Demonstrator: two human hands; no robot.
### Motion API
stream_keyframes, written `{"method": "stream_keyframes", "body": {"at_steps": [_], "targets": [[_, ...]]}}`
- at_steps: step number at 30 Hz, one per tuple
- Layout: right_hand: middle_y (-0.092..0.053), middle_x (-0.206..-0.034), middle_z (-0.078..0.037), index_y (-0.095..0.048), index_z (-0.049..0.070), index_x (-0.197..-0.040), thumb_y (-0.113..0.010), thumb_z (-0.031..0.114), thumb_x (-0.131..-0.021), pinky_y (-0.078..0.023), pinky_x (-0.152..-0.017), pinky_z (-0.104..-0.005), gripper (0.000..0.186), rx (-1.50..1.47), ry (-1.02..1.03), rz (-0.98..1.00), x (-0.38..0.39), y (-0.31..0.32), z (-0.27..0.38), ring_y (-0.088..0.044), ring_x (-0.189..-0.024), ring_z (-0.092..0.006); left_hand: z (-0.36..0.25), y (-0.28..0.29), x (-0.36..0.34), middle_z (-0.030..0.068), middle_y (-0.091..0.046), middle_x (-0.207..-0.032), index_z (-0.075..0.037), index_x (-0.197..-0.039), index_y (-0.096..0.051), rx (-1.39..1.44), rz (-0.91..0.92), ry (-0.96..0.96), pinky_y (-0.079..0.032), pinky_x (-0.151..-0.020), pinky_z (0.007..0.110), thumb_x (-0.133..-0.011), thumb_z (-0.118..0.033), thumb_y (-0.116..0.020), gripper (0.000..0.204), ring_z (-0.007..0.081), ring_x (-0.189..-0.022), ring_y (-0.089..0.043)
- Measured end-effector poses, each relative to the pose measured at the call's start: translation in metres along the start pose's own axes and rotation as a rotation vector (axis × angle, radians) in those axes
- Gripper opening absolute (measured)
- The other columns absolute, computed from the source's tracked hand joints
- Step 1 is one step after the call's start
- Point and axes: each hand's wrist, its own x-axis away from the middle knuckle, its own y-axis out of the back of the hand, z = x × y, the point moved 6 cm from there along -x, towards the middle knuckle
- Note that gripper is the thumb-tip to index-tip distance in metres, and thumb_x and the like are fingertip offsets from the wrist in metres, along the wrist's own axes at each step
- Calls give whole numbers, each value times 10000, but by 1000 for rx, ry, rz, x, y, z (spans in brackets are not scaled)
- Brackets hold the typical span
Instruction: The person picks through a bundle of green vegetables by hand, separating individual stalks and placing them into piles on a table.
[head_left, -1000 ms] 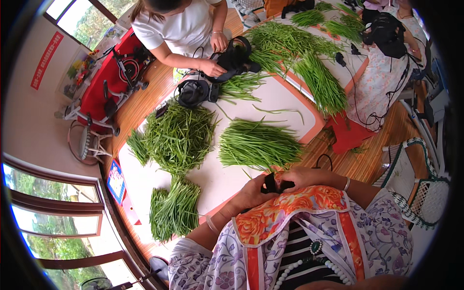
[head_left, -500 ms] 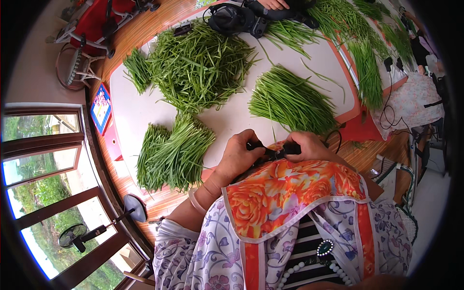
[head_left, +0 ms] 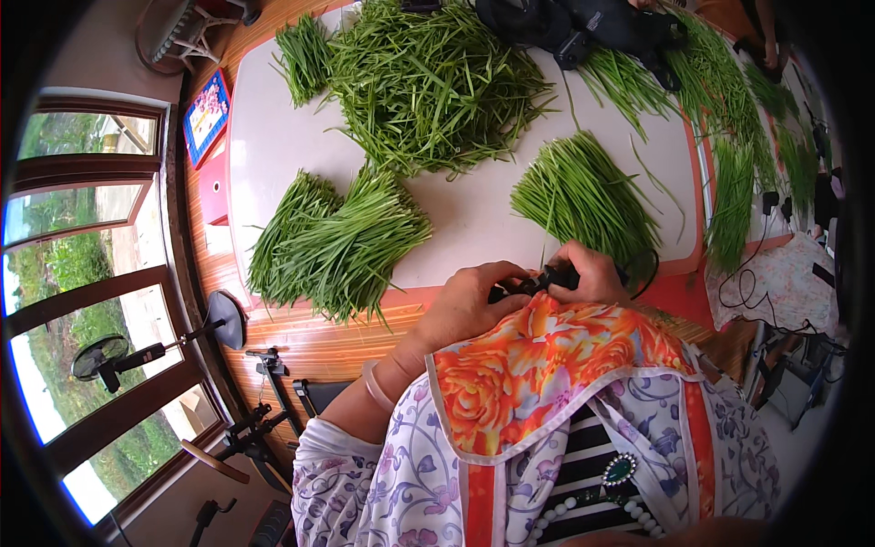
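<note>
Just in front of my waist, my left hand (head_left: 469,305) and my right hand (head_left: 591,273) are closed on a black buckle strap (head_left: 524,286), close together over the orange flowered apron (head_left: 556,374). Fingers cover much of the strap, so whether its halves are joined cannot be told. Beyond my right hand lies a neat bundle of long green chive-like stalks (head_left: 583,196). Two more bundles (head_left: 351,242) overlap at the table's near left edge. A large loose heap of the same stalks (head_left: 428,91) fills the far middle, with a small bundle (head_left: 303,59) beside it.
Black gear (head_left: 602,32) lies at the far side of the white table (head_left: 456,214). More stalks (head_left: 734,182) cover another table on the right, near a cable and a flowered cloth (head_left: 784,283). At left stand a fan (head_left: 109,360) and windows. Another person's arm shows at the top right.
The view has tilted, bringing the table higher in the picture. My hands have come closer together around the black buckle strap, and both still grip it.
</note>
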Motion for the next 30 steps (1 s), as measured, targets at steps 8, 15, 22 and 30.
{"method": "stream_keyframes", "body": {"at_steps": [8, 15, 22, 30], "targets": [[-664, -876, -122, -596, 5, -997, -781, 94, -696, -535, -772, -314, 364, -34, 72, -3, 14, 31, -2, -673, -819, -205, -5, -16, -14, 77, -678, -947, -40, -1065, -714, -18, -22, -24, -522, -715, 293, -872, -86, -697, 199, 151, -796, -651], [-650, -864, -118, -591, 20, -974, -791, 111, -708, -528, -715, -312, 345, -61, 143, -44, 25, 46, -7, -655, -780, -207, -65, -36, -3, 88, -605, -864, -64, -1003, -722, -451, -300, -330, -508, -629, 338, -783, -74, -735, 221, 256, -722, -634], [-644, -864, -152, -591, 21, -937, -793, 150, -720, -517, -706, -351, 324, -56, 159, -40, 29, 48, -2, -664, -806, -285, -58, -45, -6, 92, -579, -809, -115, -1036, -704, -454, -194, -412, -513, -624, 405, -785, -152, -700, 253, 326, -708, -621], [-644, -841, -146, -595, 22, -925, -793, 158, -720, -511, -691, -349, 316, -88, 145, 27, 26, 39, -1, -663, -788, -284, -56, -50, -22, 126, -623, -799, -26, -859, -657, -353, -166, -437, -496, -599, 371, -786, -26, -687, 79, 316, -679, -624]]}}
